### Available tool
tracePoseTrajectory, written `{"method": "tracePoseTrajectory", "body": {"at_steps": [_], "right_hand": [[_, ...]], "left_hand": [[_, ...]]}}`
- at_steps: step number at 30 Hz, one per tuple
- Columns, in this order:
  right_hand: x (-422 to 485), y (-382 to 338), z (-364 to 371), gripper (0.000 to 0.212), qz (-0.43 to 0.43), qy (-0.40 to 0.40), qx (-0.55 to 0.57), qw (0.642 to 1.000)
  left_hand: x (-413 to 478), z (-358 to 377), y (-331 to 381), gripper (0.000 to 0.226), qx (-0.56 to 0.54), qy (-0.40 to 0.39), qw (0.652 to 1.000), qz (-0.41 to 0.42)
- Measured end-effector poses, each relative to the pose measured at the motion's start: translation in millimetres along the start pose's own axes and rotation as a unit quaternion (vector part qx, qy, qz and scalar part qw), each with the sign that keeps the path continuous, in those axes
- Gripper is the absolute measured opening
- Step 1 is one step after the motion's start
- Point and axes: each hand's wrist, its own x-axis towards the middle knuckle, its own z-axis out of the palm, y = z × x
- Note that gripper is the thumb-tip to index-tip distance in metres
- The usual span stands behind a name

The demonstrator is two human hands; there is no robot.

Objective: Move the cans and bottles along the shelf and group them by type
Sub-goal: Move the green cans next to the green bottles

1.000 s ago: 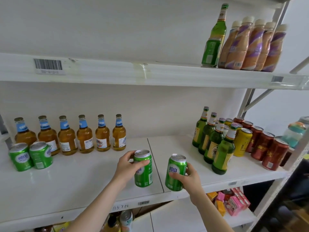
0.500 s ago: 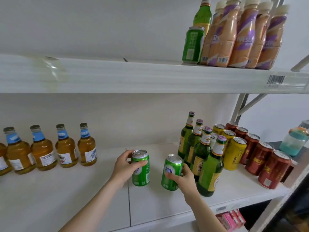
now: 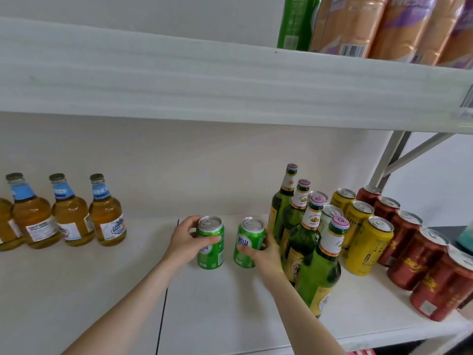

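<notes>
My left hand (image 3: 188, 240) grips a green can (image 3: 211, 248) that stands upright on the white middle shelf (image 3: 230, 311). Just to its right my right hand (image 3: 266, 252) grips a second green can (image 3: 247, 243), close beside the green glass bottles (image 3: 304, 242). Behind and to the right of those bottles stand yellow cans (image 3: 366, 247) and then red cans (image 3: 419, 254). Amber bottles with blue neck labels (image 3: 107, 213) stand in a row at the far left.
The upper shelf (image 3: 230, 83) hangs low overhead and carries a green bottle (image 3: 298, 21) and tan-and-purple drink bottles (image 3: 384, 24). A metal bracket (image 3: 399, 160) braces the right upright. A seam (image 3: 163, 301) splits the middle shelf in front of my hands.
Both hands have carried the green cans to the right and deeper onto the shelf, up against the green bottles. My view has moved closer and to the right, dropping the left green cans from sight.
</notes>
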Motion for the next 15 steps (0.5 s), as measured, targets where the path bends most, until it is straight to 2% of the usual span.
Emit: {"method": "tracePoseTrajectory", "body": {"at_steps": [15], "right_hand": [[78.6,25.1,24.1,0.073,-0.012,0.034,-0.018,0.999]], "left_hand": [[37.3,7.7,-21.5,0.071,-0.005,-0.040,0.999,0.001]]}}
